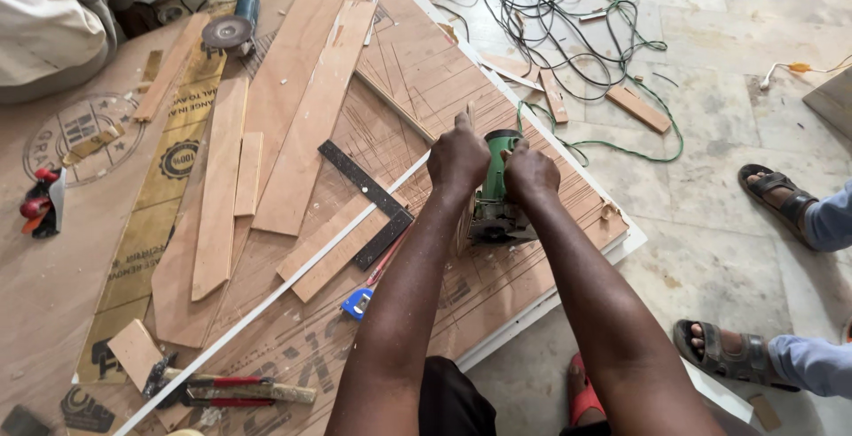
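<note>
Both hands are closed on a green hand-held power tool, probably a trimmer or small router: the left hand is wrapped over its left side with the thumb raised, and the right hand is clamped over its top and right side. Its metal base is seen just below the hands, resting on the work.

Beneath the grip a large brown plywood sheet, scored with many cut lines, is laid on a white board whose edge is seen below and right of the hands. The tool is set near the sheet's right edge, and both arms are stretched about equally towards it; neither hand is clearly nearer.

To the left of the grip, long plywood strips are laid with their long axes running away from the person. A thin white strip is run diagonally from the left hand down to the left. Closer still, a black try square is lying flat, and below it a blue-tipped tool is seen.

Far left, an angle grinder is set down. To the right, beyond the board, green and black cables are tangled on the tiled floor, and another person's sandalled feet are seen.
</note>
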